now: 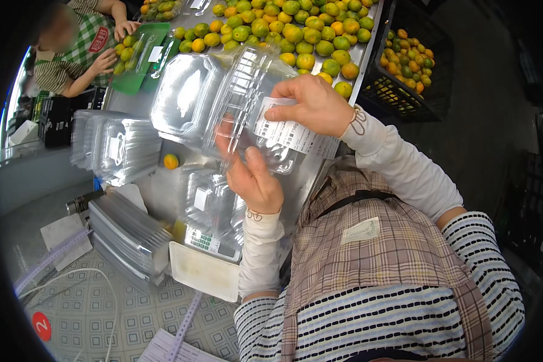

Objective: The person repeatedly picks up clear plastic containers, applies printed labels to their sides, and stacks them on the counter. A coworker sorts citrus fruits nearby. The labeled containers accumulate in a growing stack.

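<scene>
My left hand (257, 181) grips the hinged side of clear plastic clamshell containers (188, 95). Its fingers show through the transparent plastic, and the thumb points up. Between the thumb and fingers of my right hand (314, 106) is a strip of white printed labels (294, 133). The strip lies over or against the clear plastic and trails towards my apron; whether a label sticks to the plastic I cannot tell. Below the hands, more clear clamshells (208, 199) rest on the metal table (185, 156). A single orange-green citrus fruit (171, 161) sits to their left.
Many green-orange citrus fruits (294, 34) cover the table's far part. A black plastic crate (400, 99) with fruit stands at right. Nested clamshells (117, 145), stacked plastic trays (126, 231) and a weighing scale (203, 264) are at left. A co-worker's hands (104, 61) touch fruit by a green package (145, 59).
</scene>
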Motion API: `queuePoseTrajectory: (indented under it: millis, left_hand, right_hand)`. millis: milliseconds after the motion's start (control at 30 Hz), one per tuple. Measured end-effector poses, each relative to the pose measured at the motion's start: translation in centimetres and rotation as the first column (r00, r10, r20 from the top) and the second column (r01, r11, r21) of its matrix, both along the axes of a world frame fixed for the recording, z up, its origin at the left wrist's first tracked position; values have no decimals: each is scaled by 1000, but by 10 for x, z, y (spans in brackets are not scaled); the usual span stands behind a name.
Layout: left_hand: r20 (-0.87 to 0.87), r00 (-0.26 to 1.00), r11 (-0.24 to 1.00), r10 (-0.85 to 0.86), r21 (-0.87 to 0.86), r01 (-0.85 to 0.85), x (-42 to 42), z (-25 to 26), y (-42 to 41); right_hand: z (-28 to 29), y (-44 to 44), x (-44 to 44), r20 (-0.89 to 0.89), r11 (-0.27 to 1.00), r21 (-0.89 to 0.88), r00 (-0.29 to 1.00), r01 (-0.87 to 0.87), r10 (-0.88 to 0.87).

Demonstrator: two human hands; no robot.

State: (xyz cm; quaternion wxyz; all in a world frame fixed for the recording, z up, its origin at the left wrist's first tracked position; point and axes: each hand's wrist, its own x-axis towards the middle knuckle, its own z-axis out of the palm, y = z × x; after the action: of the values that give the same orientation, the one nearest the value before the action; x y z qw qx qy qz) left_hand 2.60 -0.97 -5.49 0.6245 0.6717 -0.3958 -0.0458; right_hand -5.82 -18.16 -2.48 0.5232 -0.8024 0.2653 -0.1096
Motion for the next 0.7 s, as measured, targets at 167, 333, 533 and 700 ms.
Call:
queuePoseTrajectory:
  millis: [167,333,533,700]
  left_hand:
    - [80,997,1000,-4,14,3,4,-4,1]
    - [129,991,998,-24,65,15,7,-5,1]
    - [157,987,981,-34,196,2,7,2,3]
    - [180,982,981,-56,193,20,10,-2,1]
  right_hand:
    - [-11,7,5,-20,988,-94,992,125,-128]
    - [-4,8,9,-78,971,-174,981,162,-178]
    - [-6,9,13,-116,955,-246,973,167,-200]
    - [-11,8,13,-106,931,-335,977,141,-186]
